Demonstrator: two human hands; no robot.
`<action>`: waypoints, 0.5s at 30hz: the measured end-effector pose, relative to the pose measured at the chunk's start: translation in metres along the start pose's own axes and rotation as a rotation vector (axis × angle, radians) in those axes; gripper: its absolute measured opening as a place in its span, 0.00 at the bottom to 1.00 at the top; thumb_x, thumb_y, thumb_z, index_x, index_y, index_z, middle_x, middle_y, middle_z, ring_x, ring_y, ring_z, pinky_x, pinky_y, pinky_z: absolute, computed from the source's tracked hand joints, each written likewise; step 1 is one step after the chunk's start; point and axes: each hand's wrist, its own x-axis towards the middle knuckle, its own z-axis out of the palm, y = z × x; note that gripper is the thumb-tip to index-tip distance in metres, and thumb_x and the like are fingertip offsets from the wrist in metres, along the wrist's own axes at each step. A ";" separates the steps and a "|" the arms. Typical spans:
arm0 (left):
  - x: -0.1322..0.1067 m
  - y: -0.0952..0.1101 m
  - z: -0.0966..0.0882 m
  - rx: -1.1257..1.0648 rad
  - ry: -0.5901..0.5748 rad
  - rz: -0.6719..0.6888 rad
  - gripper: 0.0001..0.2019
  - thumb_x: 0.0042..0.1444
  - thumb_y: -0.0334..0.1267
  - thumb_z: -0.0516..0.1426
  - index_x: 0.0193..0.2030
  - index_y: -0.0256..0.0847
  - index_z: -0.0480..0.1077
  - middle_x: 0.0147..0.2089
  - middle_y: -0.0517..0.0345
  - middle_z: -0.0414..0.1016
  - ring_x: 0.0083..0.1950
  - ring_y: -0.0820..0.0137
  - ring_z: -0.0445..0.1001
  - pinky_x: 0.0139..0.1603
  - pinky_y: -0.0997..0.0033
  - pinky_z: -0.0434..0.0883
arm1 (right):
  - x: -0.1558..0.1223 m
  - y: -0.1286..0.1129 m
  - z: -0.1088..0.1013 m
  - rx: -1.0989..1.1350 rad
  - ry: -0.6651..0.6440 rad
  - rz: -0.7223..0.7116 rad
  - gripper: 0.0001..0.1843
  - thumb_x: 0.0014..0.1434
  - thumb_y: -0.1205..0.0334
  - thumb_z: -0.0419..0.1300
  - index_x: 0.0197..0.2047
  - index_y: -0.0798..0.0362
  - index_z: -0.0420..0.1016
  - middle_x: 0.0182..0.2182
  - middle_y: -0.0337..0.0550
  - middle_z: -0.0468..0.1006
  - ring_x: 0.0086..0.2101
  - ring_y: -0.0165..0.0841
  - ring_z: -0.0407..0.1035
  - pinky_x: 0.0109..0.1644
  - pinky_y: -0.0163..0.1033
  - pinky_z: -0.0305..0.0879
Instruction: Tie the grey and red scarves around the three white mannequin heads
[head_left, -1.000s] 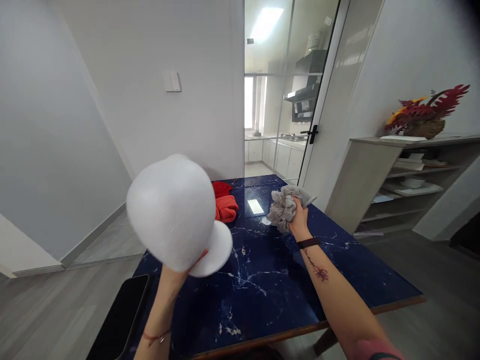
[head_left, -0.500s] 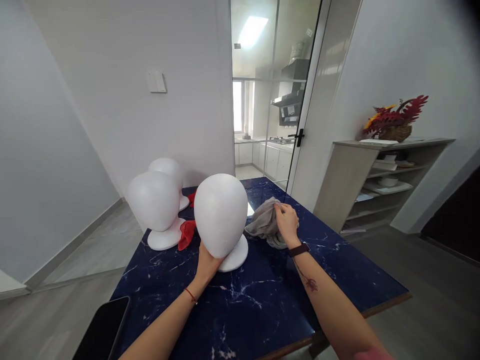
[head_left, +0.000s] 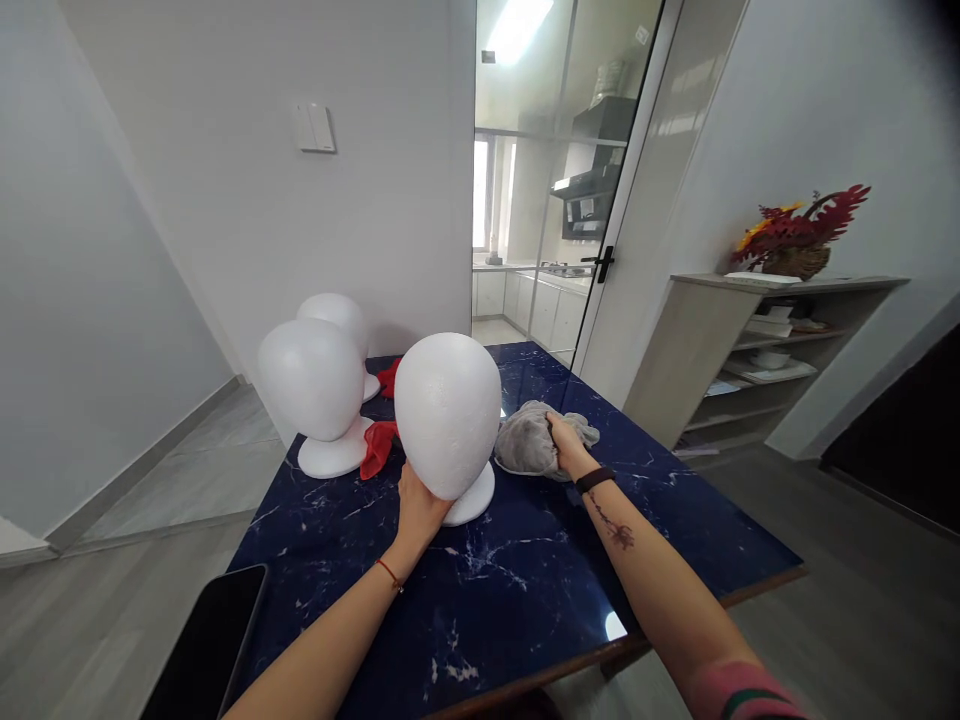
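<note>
Upright on the dark blue table stands a white foam mannequin head with a round base. Its neck is gripped by my left hand, the fingers partly hidden behind it. My right hand is closed on a crumpled grey cloth, which lies on the table just right of the head. To the left are two more foam heads, a nearer one and a farther one partly behind it. A red cloth lies between the nearer left head and the held one; another red cloth is farther back.
The blue marbled table ends at a front edge close to me. A black phone is at the lower left. Beyond the table is a glass door; a shelf unit with a flower basket stands right.
The grey cloth has been turned into a smoother, rounder bundle, and my right hand has shifted its grip lower on it. My left hand stays on the neck. The view has tilted slightly.
</note>
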 end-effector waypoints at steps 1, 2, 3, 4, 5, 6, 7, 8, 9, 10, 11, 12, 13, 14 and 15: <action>0.000 0.003 -0.001 0.001 0.010 -0.013 0.39 0.41 0.50 0.65 0.59 0.37 0.57 0.58 0.39 0.64 0.60 0.52 0.63 0.58 0.50 0.61 | 0.000 0.001 0.001 -0.031 0.019 0.016 0.27 0.55 0.37 0.46 0.24 0.52 0.70 0.21 0.45 0.72 0.27 0.37 0.68 0.30 0.40 0.64; -0.002 0.006 -0.002 0.001 0.027 -0.034 0.42 0.40 0.51 0.65 0.60 0.37 0.56 0.59 0.39 0.62 0.61 0.52 0.61 0.60 0.49 0.60 | -0.001 0.001 0.000 -0.065 0.049 0.030 0.26 0.55 0.39 0.46 0.24 0.51 0.70 0.23 0.46 0.73 0.29 0.38 0.68 0.33 0.41 0.65; -0.004 0.010 -0.003 0.000 0.048 -0.064 0.45 0.38 0.51 0.66 0.61 0.37 0.54 0.60 0.39 0.60 0.63 0.51 0.59 0.61 0.49 0.58 | -0.002 -0.001 -0.001 -0.100 0.083 0.035 0.25 0.56 0.40 0.47 0.25 0.51 0.70 0.24 0.47 0.74 0.31 0.39 0.69 0.36 0.41 0.65; -0.009 0.015 -0.004 0.002 0.068 -0.104 0.47 0.37 0.52 0.66 0.61 0.37 0.52 0.62 0.39 0.57 0.64 0.51 0.55 0.62 0.48 0.57 | -0.003 -0.004 -0.003 -0.132 0.114 0.029 0.24 0.56 0.41 0.47 0.25 0.51 0.71 0.27 0.48 0.74 0.34 0.39 0.68 0.40 0.42 0.64; -0.016 0.021 -0.005 0.004 0.084 -0.152 0.47 0.37 0.53 0.66 0.62 0.37 0.51 0.63 0.38 0.54 0.66 0.50 0.52 0.63 0.48 0.55 | -0.004 -0.009 -0.005 -0.161 0.145 0.013 0.23 0.56 0.43 0.48 0.27 0.51 0.71 0.29 0.49 0.75 0.36 0.40 0.68 0.44 0.43 0.63; -0.025 0.027 -0.006 0.004 0.094 -0.203 0.46 0.39 0.52 0.65 0.61 0.37 0.51 0.63 0.39 0.52 0.66 0.50 0.50 0.64 0.47 0.54 | -0.006 -0.015 -0.008 -0.184 0.174 -0.008 0.22 0.57 0.44 0.48 0.29 0.52 0.72 0.33 0.50 0.75 0.40 0.41 0.67 0.47 0.43 0.61; -0.036 0.033 -0.006 0.003 0.099 -0.255 0.42 0.41 0.51 0.64 0.60 0.38 0.52 0.62 0.39 0.52 0.66 0.50 0.50 0.63 0.46 0.54 | -0.008 -0.021 -0.011 -0.203 0.204 -0.041 0.22 0.57 0.45 0.47 0.31 0.52 0.73 0.36 0.51 0.75 0.43 0.41 0.66 0.50 0.44 0.59; -0.048 0.039 -0.007 -0.006 0.109 -0.299 0.36 0.44 0.50 0.63 0.57 0.38 0.54 0.60 0.41 0.55 0.64 0.50 0.53 0.62 0.45 0.55 | -0.011 -0.028 -0.013 -0.217 0.231 -0.087 0.22 0.58 0.46 0.46 0.34 0.53 0.73 0.39 0.51 0.74 0.45 0.41 0.65 0.52 0.44 0.57; -0.060 0.045 -0.008 -0.029 0.128 -0.321 0.28 0.48 0.47 0.60 0.53 0.39 0.57 0.55 0.44 0.58 0.60 0.53 0.58 0.60 0.45 0.58 | -0.013 -0.035 -0.016 -0.224 0.257 -0.135 0.22 0.59 0.47 0.45 0.36 0.53 0.73 0.41 0.50 0.74 0.45 0.40 0.64 0.52 0.43 0.56; -0.071 0.052 -0.009 -0.061 0.137 -0.316 0.19 0.52 0.44 0.57 0.48 0.40 0.58 0.49 0.48 0.61 0.54 0.56 0.63 0.57 0.46 0.61 | -0.015 -0.041 -0.018 -0.220 0.286 -0.178 0.23 0.60 0.47 0.44 0.36 0.53 0.73 0.40 0.49 0.74 0.44 0.39 0.65 0.51 0.42 0.57; -0.080 0.058 -0.010 -0.094 0.123 -0.286 0.12 0.55 0.40 0.54 0.44 0.42 0.58 0.44 0.52 0.61 0.49 0.60 0.65 0.52 0.50 0.65 | -0.015 -0.046 -0.019 -0.205 0.320 -0.204 0.23 0.61 0.47 0.44 0.35 0.54 0.72 0.37 0.47 0.74 0.41 0.38 0.65 0.49 0.41 0.58; -0.087 0.064 -0.012 -0.145 0.059 -0.198 0.07 0.56 0.37 0.52 0.41 0.43 0.58 0.41 0.54 0.61 0.45 0.63 0.66 0.48 0.54 0.67 | -0.015 -0.051 -0.021 -0.172 0.357 -0.210 0.23 0.61 0.47 0.44 0.33 0.54 0.72 0.33 0.45 0.74 0.37 0.36 0.65 0.46 0.40 0.59; -0.092 0.070 -0.014 -0.208 -0.042 -0.073 0.05 0.57 0.34 0.51 0.39 0.43 0.58 0.39 0.56 0.61 0.42 0.66 0.66 0.45 0.59 0.68 | -0.015 -0.055 -0.021 -0.118 0.391 -0.193 0.23 0.60 0.46 0.45 0.31 0.54 0.71 0.29 0.43 0.73 0.34 0.35 0.65 0.43 0.39 0.60; -0.093 0.074 -0.016 -0.264 -0.160 0.055 0.05 0.56 0.32 0.50 0.39 0.43 0.58 0.38 0.57 0.61 0.41 0.67 0.66 0.44 0.62 0.69 | -0.013 -0.060 -0.022 -0.041 0.418 -0.150 0.22 0.60 0.46 0.46 0.29 0.55 0.70 0.28 0.42 0.73 0.32 0.34 0.64 0.41 0.38 0.60; -0.093 0.078 -0.018 -0.313 -0.282 0.171 0.06 0.56 0.30 0.50 0.40 0.43 0.59 0.39 0.56 0.62 0.41 0.68 0.66 0.44 0.64 0.69 | -0.012 -0.064 -0.022 0.048 0.433 -0.092 0.22 0.59 0.46 0.47 0.29 0.55 0.70 0.28 0.41 0.73 0.32 0.33 0.64 0.40 0.38 0.60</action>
